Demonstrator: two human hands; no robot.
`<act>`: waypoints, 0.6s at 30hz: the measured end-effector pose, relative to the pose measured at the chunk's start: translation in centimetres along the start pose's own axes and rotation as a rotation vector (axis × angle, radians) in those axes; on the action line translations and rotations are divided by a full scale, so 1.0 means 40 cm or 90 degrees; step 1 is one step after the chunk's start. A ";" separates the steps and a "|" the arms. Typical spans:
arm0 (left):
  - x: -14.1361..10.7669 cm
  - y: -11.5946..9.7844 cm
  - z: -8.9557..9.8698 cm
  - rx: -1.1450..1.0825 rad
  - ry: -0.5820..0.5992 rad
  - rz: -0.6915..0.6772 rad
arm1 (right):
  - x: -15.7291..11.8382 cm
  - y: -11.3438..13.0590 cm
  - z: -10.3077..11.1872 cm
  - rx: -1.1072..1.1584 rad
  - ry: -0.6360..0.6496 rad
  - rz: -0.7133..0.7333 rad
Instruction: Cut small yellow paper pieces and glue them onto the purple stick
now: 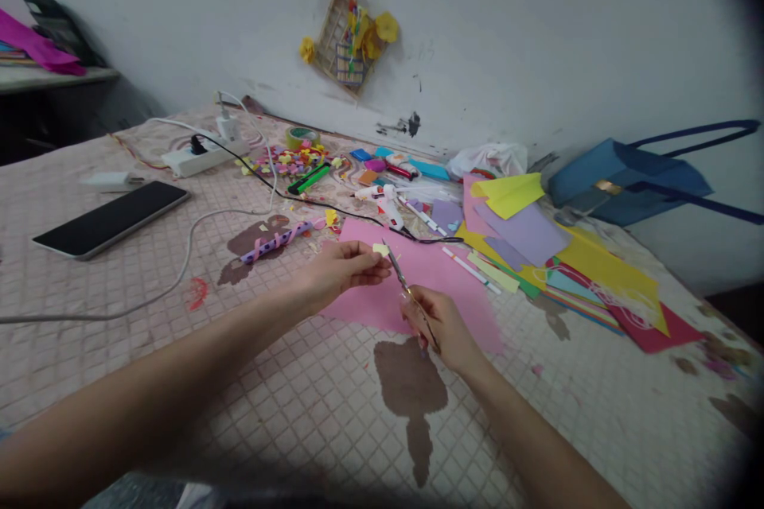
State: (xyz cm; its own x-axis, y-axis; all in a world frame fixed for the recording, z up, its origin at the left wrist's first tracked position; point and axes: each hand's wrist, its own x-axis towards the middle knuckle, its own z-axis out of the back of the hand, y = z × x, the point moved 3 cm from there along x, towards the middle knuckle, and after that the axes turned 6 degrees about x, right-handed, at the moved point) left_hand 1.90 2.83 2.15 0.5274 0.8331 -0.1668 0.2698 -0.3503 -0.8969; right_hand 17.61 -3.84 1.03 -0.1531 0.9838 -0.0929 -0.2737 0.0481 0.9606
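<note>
While the left hand pinches a small, pale-yellow paper piece at its fingertips, the right hand grips scissors | slim, metallic blades beside the paper | pink sheet, smooth, flat on the desk beneath both hands | spotted purple tube, pink-wound, left of the left hand

One head-worn view looks forward and down across the worktop; it faces the wall at twelve o'clock; the left hand and right hand lie near, around mid-picture; the forearms enter from eight and five o'clock.
</note>
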 end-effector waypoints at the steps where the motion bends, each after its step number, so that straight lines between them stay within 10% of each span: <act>1: 0.001 0.000 0.002 0.002 -0.006 -0.001 | 0.000 0.000 0.000 -0.001 0.002 -0.003; 18: 0.003 -0.008 0.010 0.017 -0.033 -0.024 | 0.000 0.008 0.003 -0.107 0.000 0.033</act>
State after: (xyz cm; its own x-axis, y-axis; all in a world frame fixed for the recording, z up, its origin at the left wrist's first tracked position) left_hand 1.56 3.20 2.27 0.4747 0.8666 -0.1537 0.2666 -0.3080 -0.9133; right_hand 17.64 -3.82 1.36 -0.1711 0.9843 -0.0437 -0.4196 -0.0326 0.9071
